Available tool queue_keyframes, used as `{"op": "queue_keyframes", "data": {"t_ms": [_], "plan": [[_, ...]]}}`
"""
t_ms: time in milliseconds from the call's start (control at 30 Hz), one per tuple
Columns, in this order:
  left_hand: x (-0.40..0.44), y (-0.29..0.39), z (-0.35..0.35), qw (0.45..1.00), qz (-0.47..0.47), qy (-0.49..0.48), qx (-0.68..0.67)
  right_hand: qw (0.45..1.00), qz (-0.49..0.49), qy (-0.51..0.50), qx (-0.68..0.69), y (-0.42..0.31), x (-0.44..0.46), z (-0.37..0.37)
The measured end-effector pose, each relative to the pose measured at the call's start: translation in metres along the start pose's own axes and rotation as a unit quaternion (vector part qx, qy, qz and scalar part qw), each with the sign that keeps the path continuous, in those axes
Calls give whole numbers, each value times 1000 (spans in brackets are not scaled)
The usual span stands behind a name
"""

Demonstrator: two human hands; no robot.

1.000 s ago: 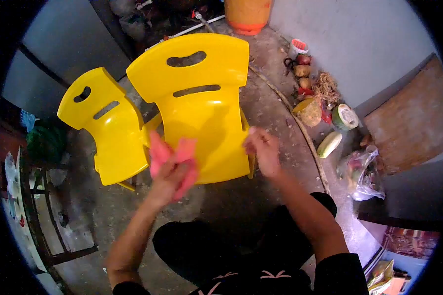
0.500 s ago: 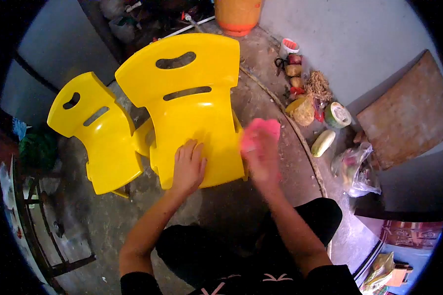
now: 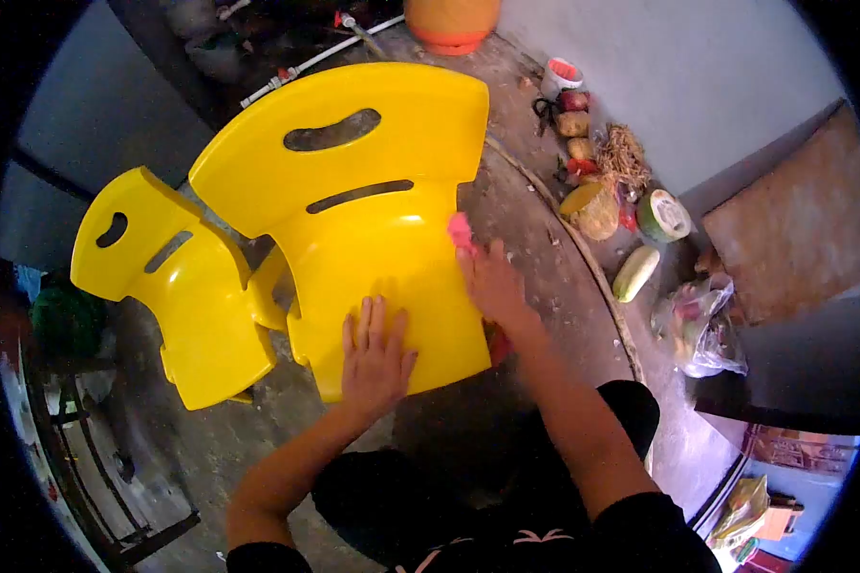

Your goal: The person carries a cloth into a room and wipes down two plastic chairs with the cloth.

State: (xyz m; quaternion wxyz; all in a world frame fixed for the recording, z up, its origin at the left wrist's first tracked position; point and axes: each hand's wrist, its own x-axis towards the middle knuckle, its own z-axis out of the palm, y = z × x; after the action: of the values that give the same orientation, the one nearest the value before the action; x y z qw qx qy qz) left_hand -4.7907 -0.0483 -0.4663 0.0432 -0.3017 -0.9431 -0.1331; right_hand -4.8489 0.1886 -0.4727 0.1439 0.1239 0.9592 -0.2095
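A yellow plastic chair (image 3: 382,258) stands in front of me, its backrest facing away and pierced by two slots. My left hand (image 3: 377,361) lies flat on the front of its seat with the fingers spread. At the seat's right edge, my right hand (image 3: 492,283) is closed on a pink cloth (image 3: 461,231). The cloth touches the chair's side near where the seat meets the backrest; most of it is hidden by the hand.
A smaller yellow chair (image 3: 196,306) stands close on the left. Along the right wall lie a cut melon (image 3: 663,217), a pale gourd (image 3: 635,274), a plastic bag (image 3: 702,329) and a leaning board (image 3: 788,224). A long stick (image 3: 583,244) crosses the floor; an orange container (image 3: 452,24) is behind.
My right hand has brought the pink cloth leftward, from beside the chair onto its right edge. The large chair looks nearer and slightly turned. My left hand stays on the seat.
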Motion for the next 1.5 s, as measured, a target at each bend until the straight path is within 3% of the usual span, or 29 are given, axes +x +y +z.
{"op": "queue_keyframes", "data": {"t_ms": [67,133,233,300,367,433,533,600,667,733,767,833,867,933,1000,1100,1167,1200,1233,1267,1333,1400,1467,1500], "plan": [[2,2,0,1000,-11,-1,1,1000,-24,-4,-18,15,30,13],[-1,2,2,1000,-19,1,5,993,8,19,115,1,18,-3],[0,1,9,1000,-20,14,14,897,75,97,425,-1,-7,-4],[-5,2,11,1000,-14,12,21,854,45,146,498,43,7,67],[2,3,7,999,-42,-14,25,718,46,201,665,2,-29,40],[-1,5,7,998,-57,-29,29,625,22,220,749,-3,-46,46],[5,-1,12,998,-44,-18,35,581,-2,222,783,45,-34,137],[1,-3,14,998,-48,-17,36,561,67,211,798,76,-55,200],[2,-1,12,998,-46,-7,37,580,250,180,754,42,-80,133],[0,1,11,999,-42,-2,34,473,325,149,805,38,-83,135],[1,1,11,999,-42,3,32,359,300,133,873,56,-63,180],[1,3,11,999,-41,5,26,210,282,92,932,54,-54,175],[1,3,10,999,-39,2,24,178,295,71,936,55,-47,169],[4,2,8,999,-33,11,23,265,310,73,910,33,-52,123],[4,1,8,999,-28,32,22,490,307,119,807,12,-66,88],[6,-6,11,997,-32,59,30,732,128,182,644,17,-68,72],[8,-6,12,998,-45,45,7,676,88,187,707,2,-79,19],[6,-5,10,998,-51,34,-6,618,22,139,773,3,-82,5],[4,-6,7,995,-66,43,-61,553,-34,79,829,3,-85,-9],[3,-8,3,988,-82,56,-116,440,-139,-37,886,9,-82,-17],[-1,-13,5,945,-115,90,-292,482,-118,-57,866,-7,-93,-38],[-5,-22,23,833,-138,124,-521,404,-142,-128,894,-31,-99,-44],[-14,-19,-14,599,-174,46,-780,329,-135,-226,907,-54,-112,-48],[-20,-19,-27,449,-181,6,-875,406,-127,-190,885,-65,-118,-43]]}}
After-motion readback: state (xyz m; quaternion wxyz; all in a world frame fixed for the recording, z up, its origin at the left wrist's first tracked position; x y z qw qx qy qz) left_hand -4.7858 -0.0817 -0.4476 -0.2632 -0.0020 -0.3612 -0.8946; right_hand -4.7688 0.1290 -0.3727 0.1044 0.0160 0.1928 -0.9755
